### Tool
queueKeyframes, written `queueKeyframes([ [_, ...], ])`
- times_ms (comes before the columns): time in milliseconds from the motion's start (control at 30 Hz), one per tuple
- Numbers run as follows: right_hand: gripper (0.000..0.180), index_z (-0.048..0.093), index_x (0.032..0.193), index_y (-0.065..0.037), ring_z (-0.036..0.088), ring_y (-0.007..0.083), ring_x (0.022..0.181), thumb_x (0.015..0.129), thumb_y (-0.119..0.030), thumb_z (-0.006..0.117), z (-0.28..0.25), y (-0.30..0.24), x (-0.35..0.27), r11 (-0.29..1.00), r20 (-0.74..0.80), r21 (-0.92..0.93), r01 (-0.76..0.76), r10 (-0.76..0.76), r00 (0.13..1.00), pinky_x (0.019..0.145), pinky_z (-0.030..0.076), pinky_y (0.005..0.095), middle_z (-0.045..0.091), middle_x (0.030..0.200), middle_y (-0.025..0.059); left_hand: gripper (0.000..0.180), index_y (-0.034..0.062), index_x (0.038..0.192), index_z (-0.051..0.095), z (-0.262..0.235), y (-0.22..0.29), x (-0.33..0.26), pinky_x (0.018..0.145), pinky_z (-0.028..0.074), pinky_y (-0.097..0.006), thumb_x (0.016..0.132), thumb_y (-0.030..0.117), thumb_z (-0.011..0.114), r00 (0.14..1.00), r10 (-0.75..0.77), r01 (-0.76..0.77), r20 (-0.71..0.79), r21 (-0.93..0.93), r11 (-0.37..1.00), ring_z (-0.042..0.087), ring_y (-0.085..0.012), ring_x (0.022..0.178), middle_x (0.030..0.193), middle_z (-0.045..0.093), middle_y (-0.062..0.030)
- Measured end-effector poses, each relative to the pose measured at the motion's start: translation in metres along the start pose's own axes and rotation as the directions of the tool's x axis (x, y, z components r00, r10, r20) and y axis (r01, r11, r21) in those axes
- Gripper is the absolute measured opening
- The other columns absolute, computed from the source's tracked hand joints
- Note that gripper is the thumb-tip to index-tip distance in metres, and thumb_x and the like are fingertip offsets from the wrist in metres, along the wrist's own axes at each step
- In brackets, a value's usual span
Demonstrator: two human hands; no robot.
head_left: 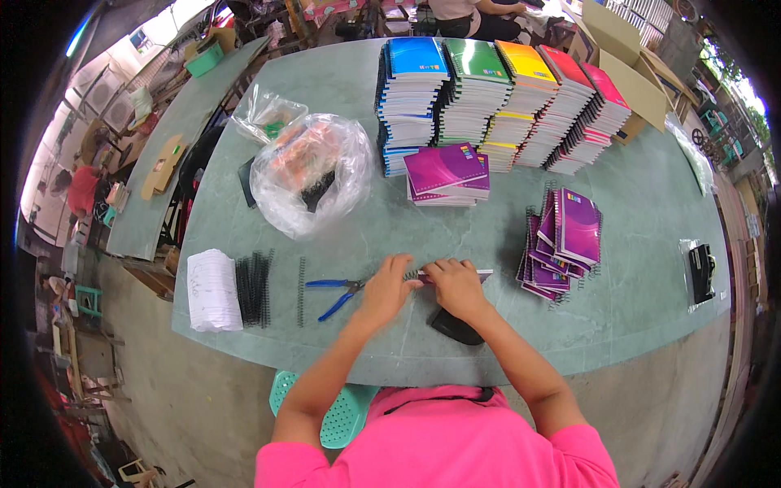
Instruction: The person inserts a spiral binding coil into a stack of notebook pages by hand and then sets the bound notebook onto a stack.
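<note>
Near the table's front edge, my right hand (454,286) is closed over a small notebook (486,276) standing on its edge. Only a narrow strip of its purple cover and white pages shows past my fingers. My left hand (387,289) pinches a black spiral coil (412,276) at the notebook's left end; the fingertips partly hide it. Pliers with blue handles (332,311) lie just left of that hand, jaws toward it. Beneath my right wrist rests a black object (455,327), its kind unclear. One loose coil (302,291) lies beyond the pliers, beside a bunch of black coils (255,289).
Coil-bound purple notebooks (579,228) are piled at the right, and unbound purple ones (446,172) lie ahead. Tall blue, green, yellow, red and pink notebook stacks (476,98) stand behind. A clear plastic bag (313,175) and a white paper bundle (214,290) occupy the left.
</note>
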State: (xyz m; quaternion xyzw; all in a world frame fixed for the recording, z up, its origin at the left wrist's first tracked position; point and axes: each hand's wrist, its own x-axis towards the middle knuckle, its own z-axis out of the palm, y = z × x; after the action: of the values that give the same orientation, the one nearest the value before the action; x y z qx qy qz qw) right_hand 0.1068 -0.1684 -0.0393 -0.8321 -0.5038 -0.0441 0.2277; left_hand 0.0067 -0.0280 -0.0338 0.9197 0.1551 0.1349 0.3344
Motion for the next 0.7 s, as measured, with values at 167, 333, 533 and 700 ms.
queueKeyframes([
  [167, 0.012, 0.06, 0.088, -0.012, 0.058, 0.0215, 0.079, 0.08, -0.021, 0.061, -0.004, -0.008, 0.003, 0.994, -0.044, 0.111, -0.012, 0.017, 0.999, 0.069, 0.038, 0.0365, 0.061, 0.083, 0.0032, 0.026, 0.0025, 0.098, 0.058, -0.023, -0.014, 0.003, 0.067, 0.045, -0.038, 0.083, 0.024, 0.061, 0.983, 0.006, 0.015, 0.182, -0.112, 0.994, 0.058, -0.0311, 0.074, 0.081, 0.061, -0.0157],
  [333, 0.018, 0.06, 0.09, -0.012, 0.059, 0.0237, 0.079, 0.08, -0.025, 0.063, 0.011, 0.001, 0.011, 0.938, -0.115, 0.313, -0.15, 0.194, 0.974, 0.071, 0.038, 0.0374, 0.062, 0.082, 0.0039, 0.021, 0.0017, 0.084, 0.061, -0.025, -0.009, 0.013, 0.067, 0.045, -0.039, 0.081, 0.023, 0.063, 0.88, -0.271, 0.351, 0.39, -0.152, 0.924, 0.058, -0.0301, 0.074, 0.073, 0.06, -0.0141],
  [533, 0.026, 0.056, 0.101, -0.01, 0.059, 0.0263, 0.082, 0.08, -0.023, 0.064, 0.002, 0.008, 0.012, 0.97, 0.04, 0.241, -0.024, 0.014, 0.999, 0.074, 0.039, 0.039, 0.062, 0.081, 0.0075, 0.023, 0.001, 0.088, 0.061, -0.009, -0.001, 0.005, 0.062, 0.044, -0.032, 0.084, 0.024, 0.061, 0.984, 0.045, -0.07, -0.17, -0.139, 0.988, 0.057, -0.0206, 0.064, 0.069, 0.061, -0.0106],
  [700, 0.019, 0.059, 0.097, -0.011, 0.059, 0.0268, 0.082, 0.082, -0.022, 0.061, -0.001, 0.015, 0.01, 0.913, 0.004, 0.402, -0.072, 0.078, 0.997, 0.074, 0.038, 0.039, 0.063, 0.082, 0.007, 0.023, 0.0007, 0.084, 0.059, -0.017, 0.0, -0.003, 0.061, 0.044, -0.032, 0.084, 0.024, 0.061, 0.955, -0.231, 0.251, 0.189, -0.089, 0.964, 0.056, -0.02, 0.062, 0.067, 0.059, -0.0093],
])
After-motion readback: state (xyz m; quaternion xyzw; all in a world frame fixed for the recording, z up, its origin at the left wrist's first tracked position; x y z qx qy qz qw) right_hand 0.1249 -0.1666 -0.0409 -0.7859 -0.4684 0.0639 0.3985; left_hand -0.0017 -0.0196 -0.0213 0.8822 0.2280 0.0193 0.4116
